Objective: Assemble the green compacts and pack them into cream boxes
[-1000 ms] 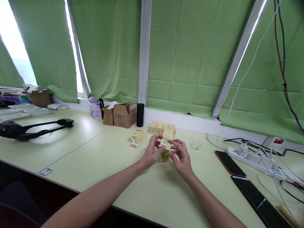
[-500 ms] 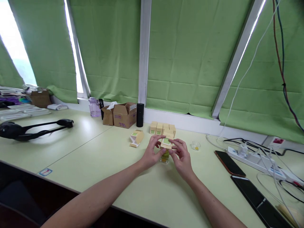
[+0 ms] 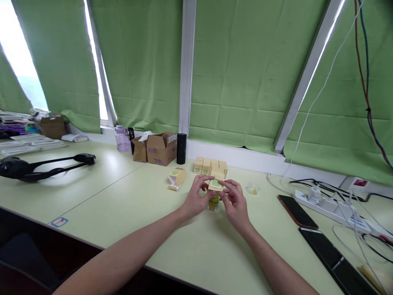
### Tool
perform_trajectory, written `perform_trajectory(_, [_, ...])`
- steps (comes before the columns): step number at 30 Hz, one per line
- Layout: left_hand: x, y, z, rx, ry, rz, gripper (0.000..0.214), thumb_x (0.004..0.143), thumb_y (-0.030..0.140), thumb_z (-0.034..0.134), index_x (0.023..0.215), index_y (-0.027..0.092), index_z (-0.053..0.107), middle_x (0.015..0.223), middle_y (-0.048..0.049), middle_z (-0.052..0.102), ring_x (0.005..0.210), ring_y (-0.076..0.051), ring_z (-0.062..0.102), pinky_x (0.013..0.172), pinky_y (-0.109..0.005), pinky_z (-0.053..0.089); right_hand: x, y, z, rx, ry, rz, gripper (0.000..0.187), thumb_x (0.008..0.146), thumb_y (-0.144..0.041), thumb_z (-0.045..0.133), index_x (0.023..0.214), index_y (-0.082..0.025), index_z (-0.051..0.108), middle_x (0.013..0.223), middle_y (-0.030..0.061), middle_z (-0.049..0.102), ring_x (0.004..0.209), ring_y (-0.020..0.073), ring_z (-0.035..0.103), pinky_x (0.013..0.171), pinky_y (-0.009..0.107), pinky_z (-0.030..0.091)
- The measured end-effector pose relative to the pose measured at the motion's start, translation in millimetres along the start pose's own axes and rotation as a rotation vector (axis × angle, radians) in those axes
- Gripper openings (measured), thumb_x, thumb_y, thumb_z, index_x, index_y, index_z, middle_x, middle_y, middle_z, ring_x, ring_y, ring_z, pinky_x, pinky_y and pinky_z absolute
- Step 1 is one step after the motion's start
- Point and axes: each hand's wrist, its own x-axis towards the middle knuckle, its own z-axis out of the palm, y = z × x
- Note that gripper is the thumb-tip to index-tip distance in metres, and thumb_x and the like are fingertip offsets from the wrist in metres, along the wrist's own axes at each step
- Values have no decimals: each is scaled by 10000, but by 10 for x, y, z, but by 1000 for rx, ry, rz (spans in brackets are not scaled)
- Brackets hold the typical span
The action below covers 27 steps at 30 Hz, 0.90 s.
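My left hand (image 3: 196,197) grips the left side of a small tan cardboard box (image 3: 215,184) with a green label and a raised flap. From the other side, my right hand (image 3: 236,201) holds the same box, thumb and fingers closed on it. Below the box shows the lower part of a small clear container (image 3: 213,203) with green and yellow contents, at the table surface. Its upper part is hidden by the box and fingers, and I cannot tell how far it sits inside. An open tan carton (image 3: 177,179) lies on its side to the left.
Several similar small boxes (image 3: 206,166) stand behind my hands. A clear dish (image 3: 253,189) with something yellow is to the right. Farther right lie a phone (image 3: 297,211), a dark tablet (image 3: 334,258) and a power strip (image 3: 331,209). A black bottle (image 3: 181,148) and brown carton (image 3: 161,149) stand behind.
Both hands stay nearly still on the box. The fingers of my right hand have shifted very slightly; a bit more of the clear container shows between the thumbs.
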Motion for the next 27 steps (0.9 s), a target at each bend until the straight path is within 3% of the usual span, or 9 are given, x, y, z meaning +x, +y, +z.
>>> perform_trajectory(22, [7,-121,11,-5,51,-17,312,891,335,738,1185,253,674,1195,-68,521,870,-151,584,877,-364,524,10,-9,5,7,-6,40,314,971,-457,616,1220,-296,719,1315,87,466,861,148,676,844,397,626])
perform_trajectory(27, [12,-40,-19,21,38,18,353,922,383,704,1253,273,647,1271,-96,544,1072,-223,589,989,-424,516,11,-27,14,28,-29,54,348,974,-482,603,1274,-328,687,1386,98,469,970,183,683,908,406,610])
